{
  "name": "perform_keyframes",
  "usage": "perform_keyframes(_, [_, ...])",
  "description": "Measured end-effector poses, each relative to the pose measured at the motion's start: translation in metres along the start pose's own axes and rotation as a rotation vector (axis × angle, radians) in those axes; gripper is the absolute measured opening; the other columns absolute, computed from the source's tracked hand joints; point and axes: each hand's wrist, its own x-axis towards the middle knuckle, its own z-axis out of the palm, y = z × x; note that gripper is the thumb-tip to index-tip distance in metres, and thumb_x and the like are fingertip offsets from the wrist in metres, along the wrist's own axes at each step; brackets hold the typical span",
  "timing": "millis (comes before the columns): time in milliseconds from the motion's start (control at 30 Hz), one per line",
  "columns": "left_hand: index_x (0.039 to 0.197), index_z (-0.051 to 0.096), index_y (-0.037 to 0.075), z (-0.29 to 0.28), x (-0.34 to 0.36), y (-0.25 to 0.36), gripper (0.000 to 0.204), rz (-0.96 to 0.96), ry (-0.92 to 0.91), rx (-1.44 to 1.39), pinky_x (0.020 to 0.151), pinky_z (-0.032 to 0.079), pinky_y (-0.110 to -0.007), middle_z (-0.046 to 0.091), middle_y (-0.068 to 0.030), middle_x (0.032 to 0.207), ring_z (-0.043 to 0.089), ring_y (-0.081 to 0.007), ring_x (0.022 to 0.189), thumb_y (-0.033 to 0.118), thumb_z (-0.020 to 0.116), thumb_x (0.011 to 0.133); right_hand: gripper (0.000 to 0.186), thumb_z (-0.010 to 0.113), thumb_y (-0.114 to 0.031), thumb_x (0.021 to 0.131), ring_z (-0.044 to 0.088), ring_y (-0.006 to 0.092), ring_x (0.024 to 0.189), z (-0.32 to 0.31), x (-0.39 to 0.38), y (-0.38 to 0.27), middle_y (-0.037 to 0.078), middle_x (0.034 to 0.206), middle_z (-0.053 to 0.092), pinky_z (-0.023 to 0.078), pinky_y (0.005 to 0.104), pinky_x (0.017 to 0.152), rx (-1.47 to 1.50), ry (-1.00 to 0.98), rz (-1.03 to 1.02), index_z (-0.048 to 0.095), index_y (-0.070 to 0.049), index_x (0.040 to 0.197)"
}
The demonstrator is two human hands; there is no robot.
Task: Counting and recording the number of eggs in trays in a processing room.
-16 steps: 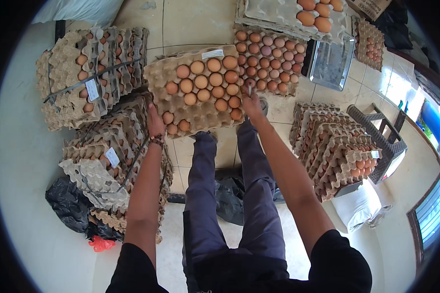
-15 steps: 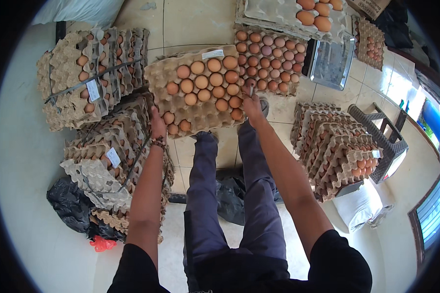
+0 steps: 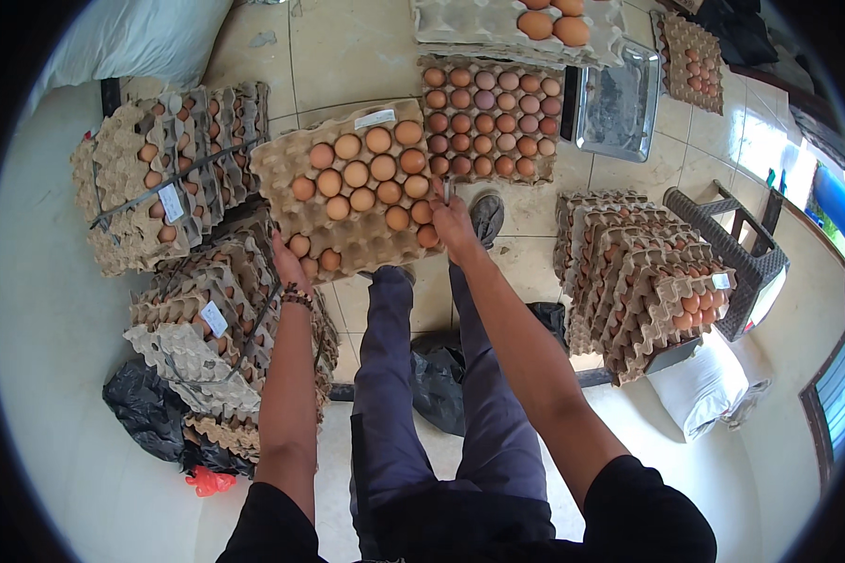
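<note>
A grey-brown pulp egg tray (image 3: 274,161), partly filled with brown eggs and with a white label on its far edge, is held tilted above the floor. Its left near edge rests in my left hand (image 3: 289,265), thumb alongside and the other fingers hidden below. My right hand (image 3: 453,227) is closed at the right edge; a short grey pen-like thing sticks up from its fingers. Just past that hand, a fuller tray of eggs (image 3: 542,171) lies on the far side.
Strapped egg-tray stacks (image 3: 113,178) and more stacked trays (image 3: 174,352) stand at left. Another stack (image 3: 620,272) is at right beside a dark woven stool (image 3: 737,239). A metal pan (image 3: 618,103) lies far right. Black plastic bags (image 3: 438,380) lie by my legs.
The view has shifted, so most things sit further left in it. My hands and the held tray have come slightly left and nearer, and more of my right shoe shows.
</note>
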Motion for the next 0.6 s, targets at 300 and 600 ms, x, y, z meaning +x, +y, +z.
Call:
perform_keyframes(300, [0.133, 0.050, -0.002, 0.065, -0.081, -0.027, 0.052, 0.016, -0.010, 0.056, 0.098, 0.044, -0.033, 0.057, -0.0084, 0.129, 0.057, -0.0208, 0.113, 0.038, 0.039, 0.102, 0.052, 0.044, -0.007, 0.094, 0.052, 0.0174, 0.116, -0.091, -0.046, -0.014, 0.011, 0.132, 0.055, 0.041, 0.0292, 0.100, 0.147, 0.082, -0.015, 0.041, 0.003, 0.145])
perform_keyframes(600, [0.131, 0.052, 0.001, 0.170, -0.105, -0.101, 0.050, -0.024, -0.187, 0.090, 0.101, 0.041, -0.031, 0.056, -0.0054, 0.131, 0.055, -0.0179, 0.116, 0.039, 0.043, 0.100, 0.053, 0.045, -0.009, 0.093, 0.054, 0.0202, 0.114, -0.218, -0.022, -0.037, 0.013, 0.132, 0.055, 0.043, 0.0316, 0.098, 0.036, 0.268, -0.029, 0.041, 0.002, 0.145])
